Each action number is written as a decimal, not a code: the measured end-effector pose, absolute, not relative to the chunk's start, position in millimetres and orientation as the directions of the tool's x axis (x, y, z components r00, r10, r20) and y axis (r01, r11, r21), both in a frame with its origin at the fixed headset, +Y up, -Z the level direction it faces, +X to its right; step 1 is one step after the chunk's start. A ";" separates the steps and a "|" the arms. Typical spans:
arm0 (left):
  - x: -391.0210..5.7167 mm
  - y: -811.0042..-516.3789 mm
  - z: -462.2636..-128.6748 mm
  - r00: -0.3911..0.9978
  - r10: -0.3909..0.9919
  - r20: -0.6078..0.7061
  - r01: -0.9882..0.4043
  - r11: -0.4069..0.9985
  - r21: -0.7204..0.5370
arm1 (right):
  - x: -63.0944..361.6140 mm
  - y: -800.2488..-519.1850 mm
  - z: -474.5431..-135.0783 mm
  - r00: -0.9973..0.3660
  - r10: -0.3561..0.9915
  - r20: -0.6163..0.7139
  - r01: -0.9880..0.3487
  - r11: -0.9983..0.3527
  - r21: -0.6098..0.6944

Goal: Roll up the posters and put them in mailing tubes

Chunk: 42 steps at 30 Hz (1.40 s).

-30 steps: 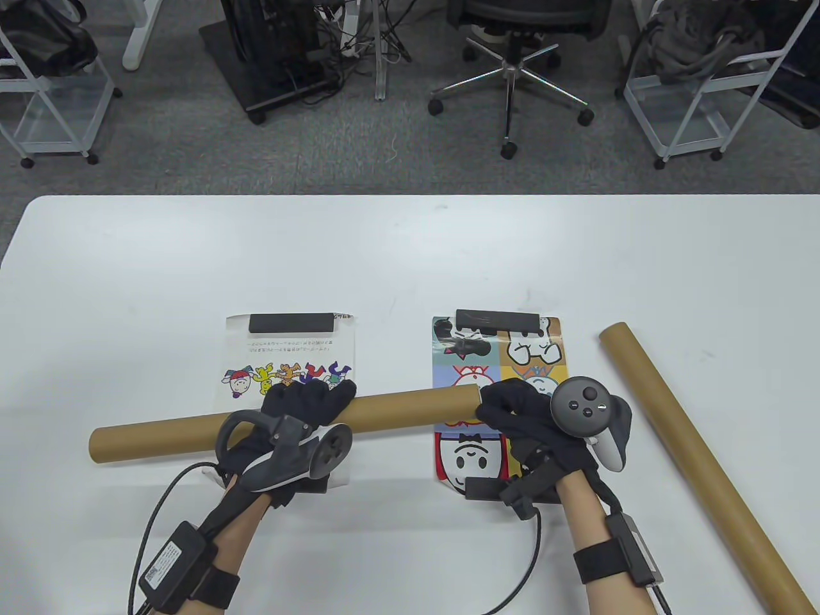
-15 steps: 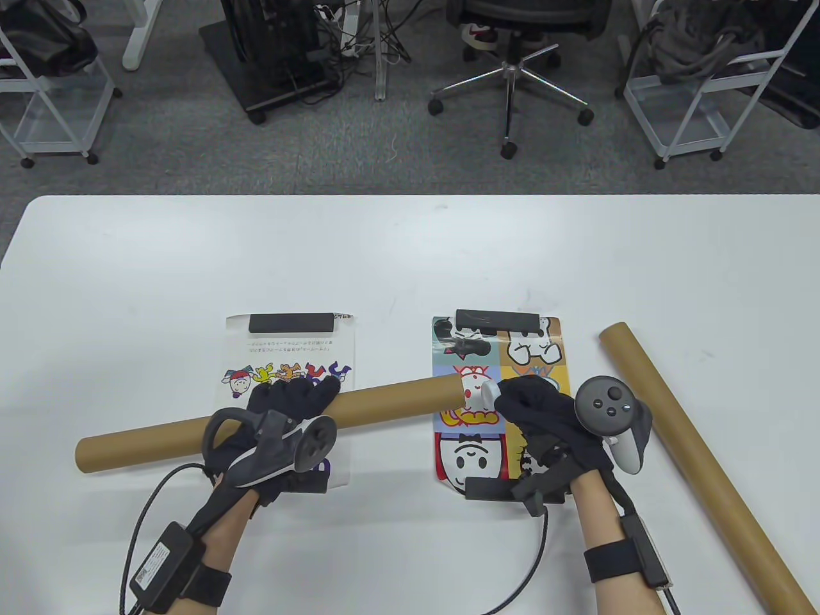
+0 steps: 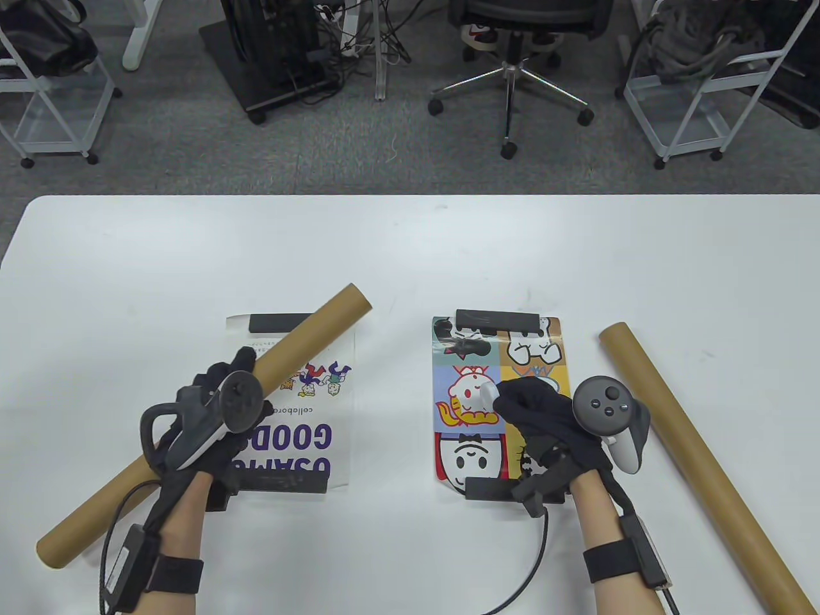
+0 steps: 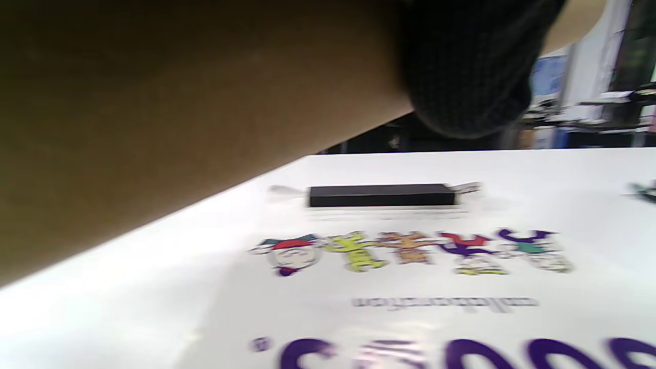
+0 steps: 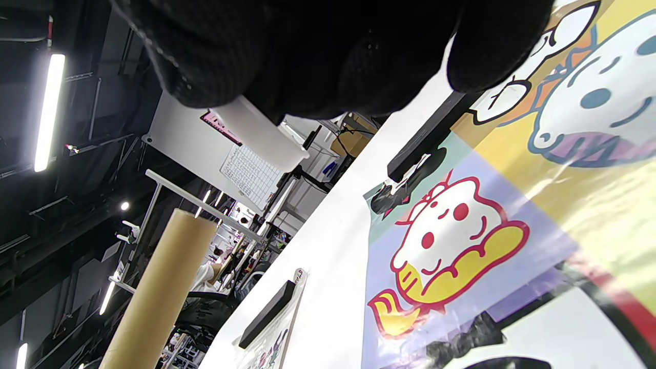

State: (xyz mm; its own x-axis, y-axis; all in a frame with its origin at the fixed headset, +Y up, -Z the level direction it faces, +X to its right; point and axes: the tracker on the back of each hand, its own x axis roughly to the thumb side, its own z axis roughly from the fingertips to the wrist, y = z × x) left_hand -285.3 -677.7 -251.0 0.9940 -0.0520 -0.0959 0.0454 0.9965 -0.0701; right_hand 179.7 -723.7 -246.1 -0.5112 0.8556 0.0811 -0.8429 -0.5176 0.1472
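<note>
We see the left hand [image 3: 211, 416] gripping a brown mailing tube [image 3: 269, 378] around its middle, fingers curled round it; the tube slants from near the table's [image 3: 410, 243] front left corner up toward the far edge of the white poster [image 3: 320, 442], crossing over that poster's left side. In the left wrist view the tube [image 4: 154, 113] fills the upper left, with a gloved fingertip [image 4: 471, 77] wrapped over it and the white poster [image 4: 410, 287] lying flat below, a black weight bar [image 4: 382, 195] resting on its far edge. The right hand [image 3: 544, 416] hovers over the colourful poster [image 3: 467, 397], fingers bunched round a small white end cap [image 3: 488, 393], which peeks out at its fingertips. In the right wrist view the curled fingers [image 5: 318, 56] hold that white cap [image 5: 256, 133] above the cartoon panels. The colourful poster lies flat right of the table's centre, a black bar [image 3: 496, 318] on its far edge and another [image 3: 487, 490] on its near edge. A second mailing tube [image 3: 698, 461] lies diagonally toward the table's front right corner, untouched, just beside the colourful poster's right side.
</note>
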 end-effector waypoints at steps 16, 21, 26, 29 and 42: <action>-349.3 -712.2 -261.8 0.865 -0.050 -0.499 -0.038 0.986 -0.165 | 174.6 -725.1 -246.4 -0.518 0.852 0.080 -0.833 -0.523 0.179; -354.0 -723.1 -263.5 0.852 -0.064 -0.519 -0.054 0.976 -0.210 | 174.2 -725.3 -246.6 -0.518 0.851 0.079 -0.832 -0.524 0.183; -359.4 -732.6 -265.5 0.838 -0.091 -0.537 -0.061 0.964 -0.257 | 174.3 -725.1 -246.5 -0.514 0.854 0.076 -0.835 -0.519 0.183; -361.0 -734.2 -266.1 0.837 -0.102 -0.538 -0.063 0.958 -0.280 | 173.9 -725.3 -246.6 -0.513 0.855 0.076 -0.835 -0.518 0.185; -361.4 -739.6 -267.3 0.834 -0.131 -0.536 -0.056 0.946 -0.318 | 174.7 -724.8 -247.2 -0.505 0.859 0.080 -0.839 -0.511 0.187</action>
